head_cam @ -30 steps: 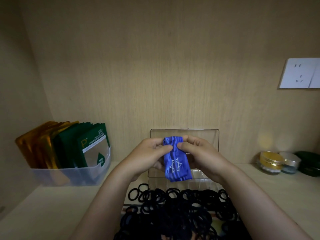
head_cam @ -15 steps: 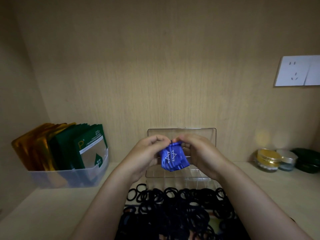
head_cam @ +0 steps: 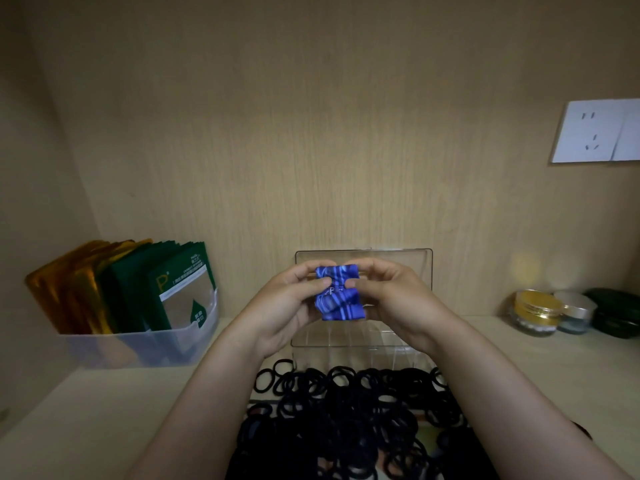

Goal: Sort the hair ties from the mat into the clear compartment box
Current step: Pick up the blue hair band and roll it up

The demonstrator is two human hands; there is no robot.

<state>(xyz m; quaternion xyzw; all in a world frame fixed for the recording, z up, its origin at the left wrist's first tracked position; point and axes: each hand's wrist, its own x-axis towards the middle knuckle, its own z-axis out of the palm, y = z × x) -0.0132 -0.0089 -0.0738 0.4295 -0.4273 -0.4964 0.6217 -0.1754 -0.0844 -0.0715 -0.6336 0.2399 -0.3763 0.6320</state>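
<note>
A blue patterned fabric band (head_cam: 340,296) is folded into a small packet and held up in front of the clear compartment box (head_cam: 363,344). My left hand (head_cam: 287,306) pinches its left side and my right hand (head_cam: 388,299) pinches its right side, thumbs on the front. The box stands open behind my hands, its lid (head_cam: 412,265) upright against the wall. A large pile of black hair ties (head_cam: 346,417) covers the mat in front of the box; the mat itself is almost wholly hidden.
A translucent bin (head_cam: 138,344) with gold and green sachets stands at the left. Small jars, one with a gold lid (head_cam: 536,310), and a dark case (head_cam: 613,313) sit at the right. A white wall socket (head_cam: 595,131) is on the back panel.
The blue band hung long between my hands a second ago; it has since been folded up into a short packet held between both hands.
</note>
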